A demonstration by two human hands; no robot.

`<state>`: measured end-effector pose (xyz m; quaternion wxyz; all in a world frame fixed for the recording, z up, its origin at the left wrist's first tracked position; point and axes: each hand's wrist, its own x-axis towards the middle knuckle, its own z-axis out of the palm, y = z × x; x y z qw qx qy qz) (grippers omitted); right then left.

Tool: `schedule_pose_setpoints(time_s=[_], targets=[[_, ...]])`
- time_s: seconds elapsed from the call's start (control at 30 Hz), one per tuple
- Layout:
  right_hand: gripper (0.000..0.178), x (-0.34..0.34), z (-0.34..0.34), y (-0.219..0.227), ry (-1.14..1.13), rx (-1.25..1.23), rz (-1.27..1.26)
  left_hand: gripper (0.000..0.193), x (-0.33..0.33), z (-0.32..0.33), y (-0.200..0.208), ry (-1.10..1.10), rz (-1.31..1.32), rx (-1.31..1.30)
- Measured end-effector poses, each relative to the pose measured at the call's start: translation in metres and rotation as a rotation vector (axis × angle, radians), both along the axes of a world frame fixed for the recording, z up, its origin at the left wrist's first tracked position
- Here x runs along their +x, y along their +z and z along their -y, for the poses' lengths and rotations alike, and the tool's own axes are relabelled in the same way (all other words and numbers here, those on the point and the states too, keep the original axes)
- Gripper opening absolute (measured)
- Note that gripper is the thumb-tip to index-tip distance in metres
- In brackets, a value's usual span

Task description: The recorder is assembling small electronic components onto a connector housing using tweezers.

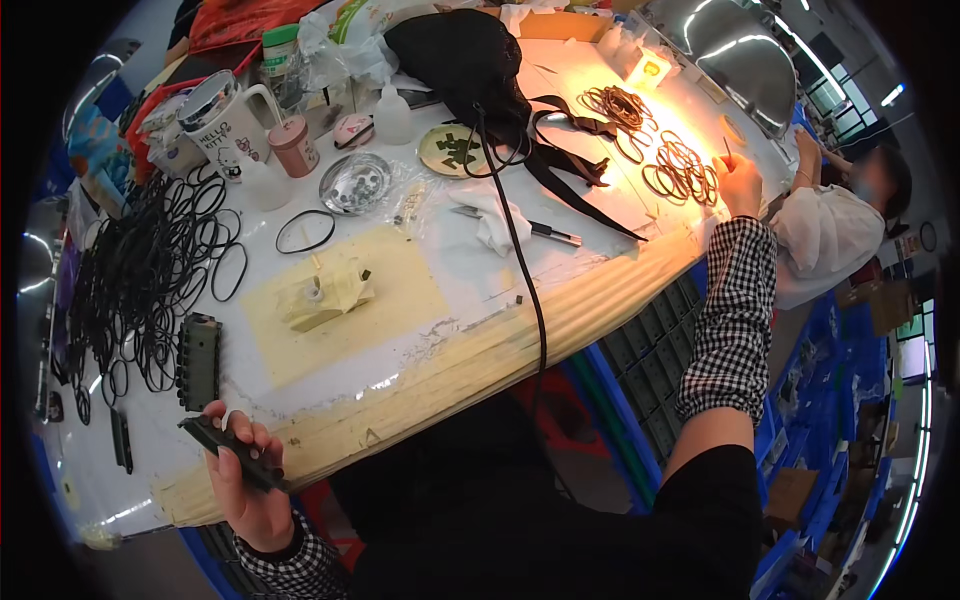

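Note:
My left hand (pixel 248 470), at the table's near left edge, grips a dark green, oblong molded part (pixel 235 452) between thumb and fingers. A similar dark green part (pixel 200 362) with a notched side lies just beyond it. Farther left rests a narrow dark green piece (pixel 122 440). At the far right, my right hand (pixel 740 186) is stretched out under bright lamplight with its fingers drawn together. A thin dark thing shows at its fingertips, too small to name. Beside that hand lies a heap of loose rubber bands (pixel 680 170), with another bundle of bands (pixel 615 105) behind.
Black bands (pixel 150 270) pile up on the left. A yellow sheet (pixel 400 290) bears a taped lump with a small nozzle. A black bag (pixel 460 60), a knife (pixel 555 234), a metal dish (pixel 355 183) and a mug (pixel 225 125) stand beyond. A person (pixel 830 235) sits at right.

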<state>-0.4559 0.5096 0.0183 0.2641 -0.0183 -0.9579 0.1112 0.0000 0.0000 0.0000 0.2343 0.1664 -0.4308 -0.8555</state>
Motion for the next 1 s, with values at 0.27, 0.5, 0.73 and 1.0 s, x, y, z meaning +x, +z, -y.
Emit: schedule_pose_setpoints(time_s=[0.27, 0.5, 0.73, 1.0], targets=[[0.023, 0.004, -0.027, -0.009, -0.137, 0.056, -0.01, 0.06, -0.021, -0.003, -0.013, -0.235, -0.252, 0.039], [0.024, -0.01, -0.034, -0.025, -0.224, 0.131, 0.13, 0.077, -0.028, -0.019, -0.007, -0.169, -0.309, 0.043], [0.026, -0.005, -0.051, -0.04, -0.115, 0.099, -0.155, 0.083, -0.025, -0.015, 0.001, -0.235, -0.32, 0.149], [0.019, 0.025, -0.021, -0.018, 0.064, -0.07, -0.127, 0.068, -0.033, -0.031, 0.0, -0.122, -0.157, -0.045]])
